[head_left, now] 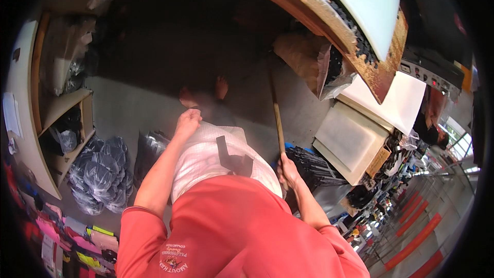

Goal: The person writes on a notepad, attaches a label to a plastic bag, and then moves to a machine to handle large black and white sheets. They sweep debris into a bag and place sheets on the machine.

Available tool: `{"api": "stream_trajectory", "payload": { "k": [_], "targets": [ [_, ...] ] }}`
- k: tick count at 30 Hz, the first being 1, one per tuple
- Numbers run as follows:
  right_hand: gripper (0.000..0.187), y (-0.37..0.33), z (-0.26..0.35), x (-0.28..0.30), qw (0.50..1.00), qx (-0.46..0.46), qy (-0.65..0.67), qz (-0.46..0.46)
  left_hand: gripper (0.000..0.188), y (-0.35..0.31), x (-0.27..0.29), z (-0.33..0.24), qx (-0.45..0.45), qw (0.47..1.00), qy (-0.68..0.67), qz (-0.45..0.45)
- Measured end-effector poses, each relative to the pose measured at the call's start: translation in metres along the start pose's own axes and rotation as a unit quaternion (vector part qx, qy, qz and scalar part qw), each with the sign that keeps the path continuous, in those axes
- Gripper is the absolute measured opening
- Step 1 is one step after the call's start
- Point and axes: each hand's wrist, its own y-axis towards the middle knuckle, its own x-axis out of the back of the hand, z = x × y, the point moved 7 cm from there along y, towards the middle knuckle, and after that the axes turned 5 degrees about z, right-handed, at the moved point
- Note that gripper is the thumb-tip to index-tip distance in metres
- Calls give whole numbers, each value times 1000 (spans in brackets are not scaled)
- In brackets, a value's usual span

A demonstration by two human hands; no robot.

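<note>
A white woven sack [206,167] with a dark printed mark hangs against my red shirt. My left hand [189,122] pinches its upper left edge, fingers closed. On the other side, my right hand [289,173] is wrapped around a long wooden pole [278,118]. From that fist the pole runs away over the grey floor, and its far end fades into shadow, so I cannot see what is on it. Beyond the sack two bare feet [221,87] show on the floor.
Clear-wrapped dark bundles [100,175] lie at the left beside a wooden shelf [87,118]. A worn board edge [378,80] juts in at the upper right, above an open brown bag [303,64]. Pale boxes [350,139] and stacked dark packets [314,167] stand at the right.
</note>
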Motion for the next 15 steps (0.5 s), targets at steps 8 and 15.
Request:
{"api": "stream_trajectory", "payload": {
  "k": [8, 15],
  "targets": [
    [64, -51, 6, 71, 889, 210, -377, -155, 30, -4, -13, -61, -61, 998, -26, 0],
    [62, -39, 59, 142, 910, 93, -394, -85, 33, -28, -10, -137, -93, 995, -31, -2]
  ]
}}
